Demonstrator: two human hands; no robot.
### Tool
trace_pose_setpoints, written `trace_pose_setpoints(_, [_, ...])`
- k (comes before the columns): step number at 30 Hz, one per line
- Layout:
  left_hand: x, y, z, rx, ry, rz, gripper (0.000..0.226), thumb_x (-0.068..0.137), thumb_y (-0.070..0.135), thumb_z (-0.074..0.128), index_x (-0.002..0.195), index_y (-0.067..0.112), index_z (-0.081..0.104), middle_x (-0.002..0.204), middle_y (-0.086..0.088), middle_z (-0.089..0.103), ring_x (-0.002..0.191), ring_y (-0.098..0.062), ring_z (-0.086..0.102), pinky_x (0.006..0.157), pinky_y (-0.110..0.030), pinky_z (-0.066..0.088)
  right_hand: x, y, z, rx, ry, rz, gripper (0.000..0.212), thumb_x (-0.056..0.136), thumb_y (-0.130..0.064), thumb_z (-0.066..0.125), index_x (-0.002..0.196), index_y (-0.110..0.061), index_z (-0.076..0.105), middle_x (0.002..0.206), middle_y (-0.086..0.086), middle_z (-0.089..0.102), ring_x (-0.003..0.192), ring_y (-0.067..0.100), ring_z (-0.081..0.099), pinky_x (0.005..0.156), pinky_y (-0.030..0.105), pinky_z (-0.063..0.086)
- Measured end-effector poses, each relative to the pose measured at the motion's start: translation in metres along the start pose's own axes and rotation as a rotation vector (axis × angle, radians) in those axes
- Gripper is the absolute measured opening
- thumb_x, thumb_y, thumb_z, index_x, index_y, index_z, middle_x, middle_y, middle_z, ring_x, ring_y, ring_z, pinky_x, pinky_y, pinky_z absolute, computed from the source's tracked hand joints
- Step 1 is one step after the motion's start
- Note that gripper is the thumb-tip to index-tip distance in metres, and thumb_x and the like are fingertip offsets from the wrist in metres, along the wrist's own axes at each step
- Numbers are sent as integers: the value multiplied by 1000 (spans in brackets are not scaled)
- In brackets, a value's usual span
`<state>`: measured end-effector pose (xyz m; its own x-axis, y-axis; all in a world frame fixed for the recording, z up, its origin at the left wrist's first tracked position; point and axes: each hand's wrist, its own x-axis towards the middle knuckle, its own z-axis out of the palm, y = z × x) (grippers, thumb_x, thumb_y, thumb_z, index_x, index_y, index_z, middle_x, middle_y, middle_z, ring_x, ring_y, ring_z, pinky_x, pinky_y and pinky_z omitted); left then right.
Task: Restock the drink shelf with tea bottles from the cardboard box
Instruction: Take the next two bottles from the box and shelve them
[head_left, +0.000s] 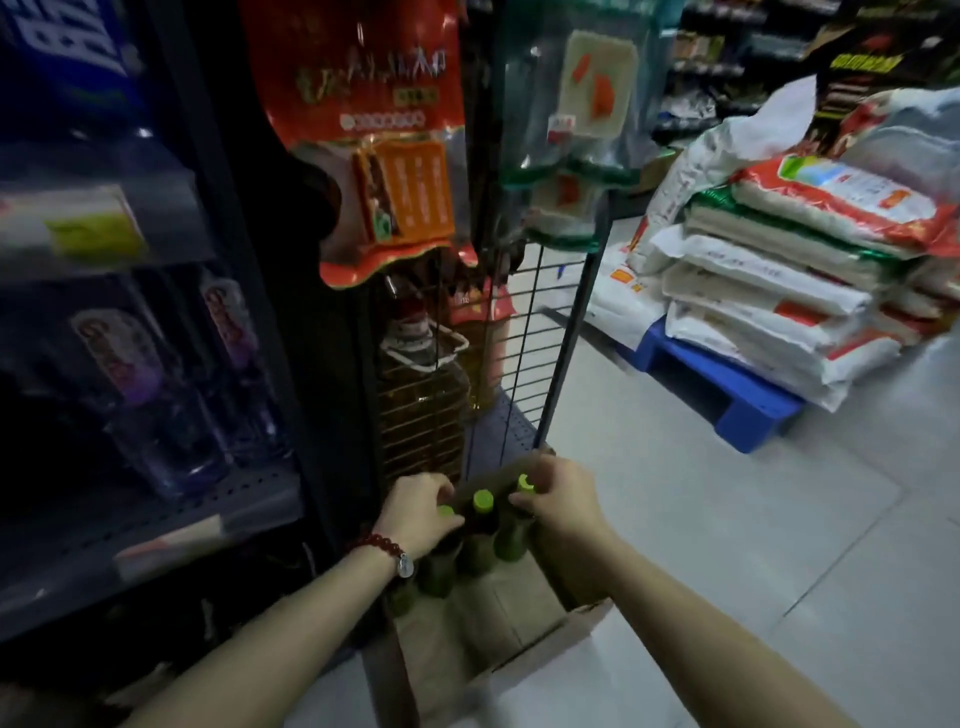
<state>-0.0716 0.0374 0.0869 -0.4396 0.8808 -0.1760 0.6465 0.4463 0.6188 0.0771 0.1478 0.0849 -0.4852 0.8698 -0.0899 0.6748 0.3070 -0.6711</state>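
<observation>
An open cardboard box (524, 618) stands on the floor at my feet, with several green-capped tea bottles at its far end. My left hand (415, 512) is closed over the neck of the left tea bottle (439, 569). My right hand (558, 499) grips the neck of the right tea bottle (511, 540), whose green cap shows above my fingers. A third bottle (480, 540) stands between them, untouched. The drink shelf (218, 499) is on my left, with clear bottles (171, 415) standing on it.
A wire rack (524, 364) with hanging snack packets and a big oil jug (421, 405) stands just behind the box. Stacked rice sacks (779, 291) lie on a blue pallet (727, 395) to the right, with tiled floor in between.
</observation>
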Motion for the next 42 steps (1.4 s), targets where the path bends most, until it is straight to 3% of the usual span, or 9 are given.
trace_pose_setpoints(3, [14, -21, 25, -17, 26, -57, 39, 77, 26, 72, 114, 16, 63, 109, -5, 65, 101, -19, 60, 87, -28, 49, 10, 24, 29, -21, -14, -8, 27, 71, -24, 80, 95, -15, 68, 94, 2, 68, 88, 18, 59, 72, 24, 44])
trace_pose_setpoints(7, [29, -39, 51, -45, 53, -105, 49, 77, 23, 72, 123, 15, 57, 119, -6, 62, 110, -20, 57, 95, -30, 47, 18, 51, 60, -24, -60, -2, 42, 70, -27, 81, 106, -12, 67, 106, 5, 71, 100, 22, 64, 85, 30, 50])
trace_pose_setpoints(13, [46, -50, 78, -70, 72, -165, 61, 78, 24, 73, 133, 16, 49, 129, -7, 58, 120, -22, 52, 102, -31, 42, 35, 70, 86, 19, -91, -37, 38, 71, -21, 80, 106, -15, 65, 102, 1, 70, 93, 16, 63, 77, 24, 48])
trace_pose_setpoints(22, [60, -58, 104, -142, 230, -220, 46, 76, 21, 74, 119, 15, 61, 118, -6, 66, 111, -21, 59, 94, -26, 43, 69, 77, 102, 75, -108, -37, 57, 74, -23, 79, 126, -12, 59, 123, 5, 65, 116, 21, 58, 96, 28, 43])
trace_pose_setpoints(30, [55, -67, 118, -300, 357, -192, 35, 74, 22, 77, 107, 14, 67, 103, -4, 70, 98, -20, 63, 87, -29, 48, 66, 83, 121, 181, -22, -101, 43, 74, -28, 78, 113, -11, 69, 113, 4, 64, 105, 18, 58, 88, 23, 40])
trace_pose_setpoints(35, [54, -62, 114, -277, 398, -179, 33, 76, 22, 75, 107, 13, 67, 101, -6, 71, 95, -23, 64, 84, -32, 50, 52, 82, 116, 319, -57, -68, 40, 78, -20, 75, 116, -11, 67, 113, 2, 70, 108, 15, 61, 99, 32, 47])
trace_pose_setpoints(42, [49, -38, 73, -297, 387, -80, 33, 77, 25, 73, 108, 15, 67, 104, -2, 70, 98, -18, 63, 85, -24, 46, 41, 56, 81, 385, -32, -39, 34, 80, -22, 74, 111, -11, 69, 102, 2, 72, 97, 15, 65, 91, 35, 53])
